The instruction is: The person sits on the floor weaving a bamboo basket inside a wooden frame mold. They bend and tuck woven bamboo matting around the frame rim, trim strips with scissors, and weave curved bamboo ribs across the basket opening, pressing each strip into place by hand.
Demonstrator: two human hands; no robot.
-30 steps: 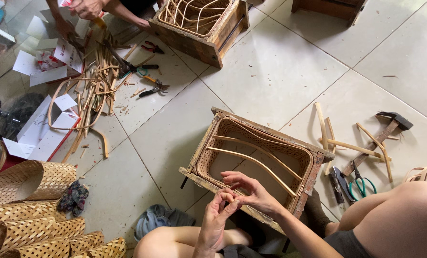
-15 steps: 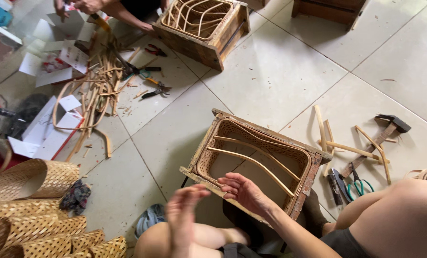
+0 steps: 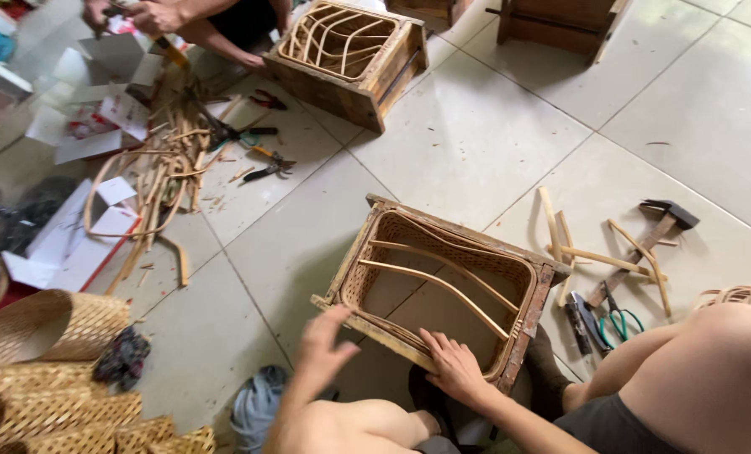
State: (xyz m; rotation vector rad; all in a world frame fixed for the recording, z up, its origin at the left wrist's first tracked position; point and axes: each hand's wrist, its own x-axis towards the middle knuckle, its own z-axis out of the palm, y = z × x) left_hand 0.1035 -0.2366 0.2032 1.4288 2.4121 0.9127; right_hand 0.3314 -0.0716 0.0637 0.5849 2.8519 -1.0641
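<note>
A wooden-framed rattan basket (image 3: pixel 443 277) lies on the tile floor in front of my knees, with bent cane ribs across its open inside. My right hand (image 3: pixel 455 366) rests on its near rim, fingers curled over the edge. My left hand (image 3: pixel 325 345) hovers just left of the frame's near corner, blurred, fingers apart and holding nothing.
A hammer (image 3: pixel 645 244), scissors (image 3: pixel 619 324) and cane sticks (image 3: pixel 594 256) lie to the right. A second frame (image 3: pixel 350 55) stands at the back beside another person's hands (image 3: pixel 153 15). Rattan strips (image 3: pixel 157 176), pliers (image 3: pixel 266 168), papers (image 3: pixel 81 244) and woven baskets (image 3: pixel 47 328) fill the left.
My two hands were together at the near rim; the left has come away and swung left, open. The right has stayed on the rim.
</note>
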